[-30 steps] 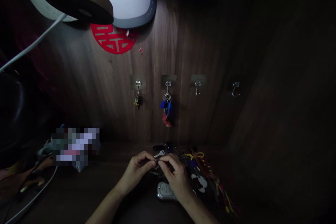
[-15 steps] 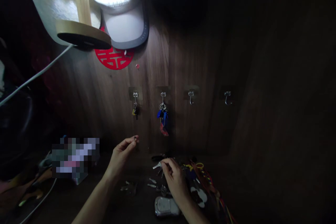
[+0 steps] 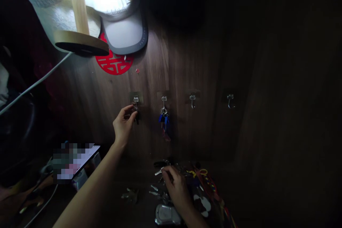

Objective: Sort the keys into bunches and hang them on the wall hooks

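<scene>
My left hand (image 3: 124, 123) is raised to the leftmost wall hook (image 3: 136, 99). Its thumb and forefinger close around the top of a small bunch of keys (image 3: 137, 118) hanging there, which the fingers partly cover. Low down, my right hand (image 3: 175, 185) pinches a silver key (image 3: 159, 172) pointing left. Under and around that hand lie loose keys (image 3: 154, 190), a dark oblong fob (image 3: 160, 164) and a silver-grey case (image 3: 167, 215). On the second hook, blue-headed keys (image 3: 164, 117) hang from rings with a reddish tag below.
Two more hooks (image 3: 192, 101) are fixed to the dark wood panel. Further keys (image 3: 130, 196) lie at lower left, and colourful cords (image 3: 213, 188) at right. A lit lamp (image 3: 80, 17), a cap (image 3: 124, 34) and a red paper cutout (image 3: 114, 65) are above; a white cable (image 3: 40, 82) runs left.
My left hand has risen from below the first hook up to the keys hanging on it. My right hand stays low with the silver key. The view has shifted slightly.
</scene>
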`<action>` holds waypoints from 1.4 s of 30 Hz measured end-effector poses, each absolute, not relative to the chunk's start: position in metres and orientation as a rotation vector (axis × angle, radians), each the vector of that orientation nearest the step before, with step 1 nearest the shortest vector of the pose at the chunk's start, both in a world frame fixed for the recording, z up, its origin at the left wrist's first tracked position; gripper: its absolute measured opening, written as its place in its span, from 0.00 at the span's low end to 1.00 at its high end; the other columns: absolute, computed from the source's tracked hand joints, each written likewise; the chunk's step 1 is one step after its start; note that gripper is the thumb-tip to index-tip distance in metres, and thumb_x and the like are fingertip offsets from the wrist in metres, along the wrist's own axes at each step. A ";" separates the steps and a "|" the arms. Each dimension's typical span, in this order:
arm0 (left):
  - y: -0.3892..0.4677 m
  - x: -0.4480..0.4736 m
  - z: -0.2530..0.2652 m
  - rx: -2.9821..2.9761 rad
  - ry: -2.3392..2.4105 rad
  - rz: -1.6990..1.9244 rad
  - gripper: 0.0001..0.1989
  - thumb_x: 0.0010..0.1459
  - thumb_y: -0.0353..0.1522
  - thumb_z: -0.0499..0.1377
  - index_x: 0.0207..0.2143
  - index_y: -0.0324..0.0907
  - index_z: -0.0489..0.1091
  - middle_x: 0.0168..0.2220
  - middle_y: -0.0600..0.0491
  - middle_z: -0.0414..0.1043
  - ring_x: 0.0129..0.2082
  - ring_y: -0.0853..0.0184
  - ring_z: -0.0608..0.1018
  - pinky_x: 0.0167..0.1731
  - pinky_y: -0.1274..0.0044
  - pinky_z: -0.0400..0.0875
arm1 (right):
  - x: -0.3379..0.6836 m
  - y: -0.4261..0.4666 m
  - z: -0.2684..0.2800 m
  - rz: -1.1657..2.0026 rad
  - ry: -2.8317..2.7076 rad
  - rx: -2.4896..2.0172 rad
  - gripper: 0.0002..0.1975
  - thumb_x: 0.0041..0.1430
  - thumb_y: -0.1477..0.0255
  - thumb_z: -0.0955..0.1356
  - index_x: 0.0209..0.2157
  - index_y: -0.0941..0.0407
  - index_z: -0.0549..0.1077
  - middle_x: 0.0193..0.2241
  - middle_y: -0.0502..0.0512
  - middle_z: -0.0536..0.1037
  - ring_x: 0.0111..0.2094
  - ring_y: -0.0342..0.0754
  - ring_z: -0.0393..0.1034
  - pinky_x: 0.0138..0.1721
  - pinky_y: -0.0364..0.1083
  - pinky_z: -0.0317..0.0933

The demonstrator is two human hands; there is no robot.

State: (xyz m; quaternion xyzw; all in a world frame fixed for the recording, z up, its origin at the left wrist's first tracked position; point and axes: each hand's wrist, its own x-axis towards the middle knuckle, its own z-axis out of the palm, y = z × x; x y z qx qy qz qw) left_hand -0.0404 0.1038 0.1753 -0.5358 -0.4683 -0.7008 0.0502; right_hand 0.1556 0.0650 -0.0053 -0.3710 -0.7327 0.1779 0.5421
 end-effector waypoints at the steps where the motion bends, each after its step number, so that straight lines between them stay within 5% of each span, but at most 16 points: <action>1: 0.106 -0.040 0.175 -1.634 -1.438 -2.105 0.15 0.50 0.35 0.61 0.42 0.42 0.71 0.38 0.52 0.77 0.33 0.66 0.78 0.36 0.75 0.73 | 0.156 0.065 -0.005 0.431 -1.745 -0.882 0.11 0.61 0.69 0.61 0.29 0.54 0.72 0.26 0.51 0.75 0.29 0.46 0.70 0.31 0.42 0.61; 7: 0.111 -0.043 0.168 -1.552 -1.539 -1.980 0.16 0.51 0.33 0.61 0.44 0.44 0.72 0.38 0.52 0.77 0.31 0.67 0.78 0.37 0.74 0.72 | 0.156 0.063 -0.002 0.452 -1.751 -0.875 0.11 0.61 0.70 0.61 0.29 0.54 0.72 0.26 0.50 0.75 0.29 0.45 0.70 0.32 0.41 0.61; 17: 0.108 -0.043 0.144 -1.747 -1.459 -2.179 0.18 0.52 0.30 0.59 0.47 0.42 0.68 0.45 0.50 0.75 0.44 0.64 0.77 0.47 0.71 0.70 | 0.156 0.063 -0.002 0.444 -1.780 -0.884 0.10 0.61 0.71 0.61 0.29 0.55 0.71 0.26 0.51 0.75 0.29 0.45 0.70 0.32 0.42 0.60; 23: 0.090 -0.055 0.108 -1.831 -1.642 -2.157 0.18 0.53 0.33 0.58 0.47 0.42 0.67 0.42 0.49 0.76 0.44 0.63 0.77 0.46 0.70 0.70 | 0.156 0.060 -0.002 0.412 -1.803 -0.863 0.10 0.61 0.70 0.60 0.29 0.54 0.71 0.26 0.51 0.75 0.30 0.46 0.70 0.33 0.42 0.61; 32: 0.038 -0.067 0.060 -2.114 -2.128 -1.605 0.10 0.50 0.36 0.57 0.33 0.44 0.75 0.32 0.54 0.78 0.33 0.63 0.77 0.35 0.76 0.69 | 0.159 0.054 -0.001 0.398 -1.881 -0.824 0.09 0.61 0.72 0.60 0.30 0.54 0.71 0.27 0.50 0.74 0.28 0.44 0.69 0.31 0.41 0.61; 42: 0.003 -0.080 0.028 -2.531 -2.405 -1.233 0.08 0.48 0.34 0.59 0.30 0.41 0.74 0.30 0.54 0.76 0.31 0.66 0.75 0.31 0.79 0.66 | 0.159 0.049 0.001 0.391 -1.936 -0.779 0.09 0.61 0.72 0.60 0.30 0.53 0.70 0.28 0.50 0.75 0.31 0.45 0.70 0.33 0.42 0.62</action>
